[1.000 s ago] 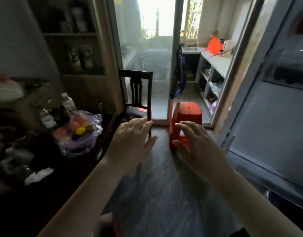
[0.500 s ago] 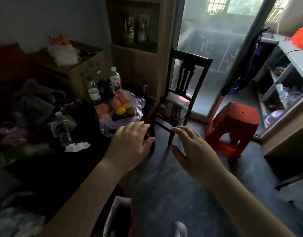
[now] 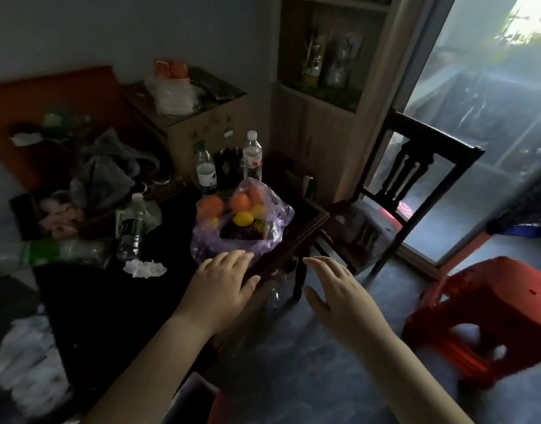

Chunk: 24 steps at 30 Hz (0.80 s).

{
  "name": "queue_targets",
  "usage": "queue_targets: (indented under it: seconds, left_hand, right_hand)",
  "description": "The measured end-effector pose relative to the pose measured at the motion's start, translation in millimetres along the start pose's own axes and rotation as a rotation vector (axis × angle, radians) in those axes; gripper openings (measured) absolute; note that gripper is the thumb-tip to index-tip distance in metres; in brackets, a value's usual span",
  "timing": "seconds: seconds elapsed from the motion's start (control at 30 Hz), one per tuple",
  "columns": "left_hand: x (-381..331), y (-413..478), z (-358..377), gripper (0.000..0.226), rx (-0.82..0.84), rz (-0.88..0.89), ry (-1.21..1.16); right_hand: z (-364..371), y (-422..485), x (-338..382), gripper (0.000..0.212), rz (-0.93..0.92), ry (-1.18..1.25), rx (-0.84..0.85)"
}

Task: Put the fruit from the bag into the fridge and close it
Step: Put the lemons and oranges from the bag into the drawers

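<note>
A clear purple plastic bag (image 3: 208, 243) lies open on the corner of a dark wooden table (image 3: 312, 221). Inside it I see oranges (image 3: 241, 202), a yellow lemon (image 3: 243, 219) and some dark fruit. My left hand (image 3: 223, 283) hovers just in front of the bag with fingers straight, holding nothing. My right hand (image 3: 333, 292) is spread over the floor beside the table leg, also holding nothing. The fridge is out of view.
Water bottles (image 3: 252, 157) stand behind the bag, and another bottle (image 3: 131, 228), clothes and crumpled tissue (image 3: 144, 268) clutter the table's left. A dark wooden chair (image 3: 415, 179) stands right of the table, a red plastic stool (image 3: 489, 313) further right, a glass door behind.
The view has swung left and down from the doorway onto the table. The fruit bag has come from the left side to the centre, and both hands are now close to it.
</note>
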<state>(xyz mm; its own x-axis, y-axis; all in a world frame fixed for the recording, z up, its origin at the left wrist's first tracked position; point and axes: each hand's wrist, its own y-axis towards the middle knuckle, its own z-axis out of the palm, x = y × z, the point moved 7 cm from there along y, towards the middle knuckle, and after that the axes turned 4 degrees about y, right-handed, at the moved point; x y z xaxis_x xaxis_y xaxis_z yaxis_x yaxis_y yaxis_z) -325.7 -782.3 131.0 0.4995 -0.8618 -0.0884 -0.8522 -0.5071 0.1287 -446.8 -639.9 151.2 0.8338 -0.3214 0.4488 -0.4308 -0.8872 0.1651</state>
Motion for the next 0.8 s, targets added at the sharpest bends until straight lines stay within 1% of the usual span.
queue_targets:
  seconds: [0.17,0.27,0.4,0.6,0.67,0.77,0.8]
  left_hand:
    - [13,22,13,0.056,0.006,-0.079,-0.019]
    - [29,43,22,0.052,0.013,-0.097,-0.041]
    - [59,82,56,0.051,0.042,-0.089,-0.024]
    - [103,141,107,0.049,0.126,-0.066,-0.070]
    - [113,158,123,0.044,0.137,-0.031,-0.078]
    - [125,177,154,0.053,0.178,0.024,-0.049]
    - [129,182,161,0.050,0.183,0.026,-0.030]
  right_hand:
    - [38,47,-14,0.049,-0.061,0.038,0.126]
    - [60,83,-17,0.060,-0.113,0.024,0.175]
    - [92,139,-27,0.047,-0.140,0.036,0.233]
    - [143,216,-49,0.051,-0.096,-0.011,0.386]
    - [159,237,-55,0.050,-0.072,-0.013,0.427]
    - [182,261,-62,0.050,-0.053,-0.023,0.476]
    - [188,267,-65,0.051,-0.058,-0.030,0.486]
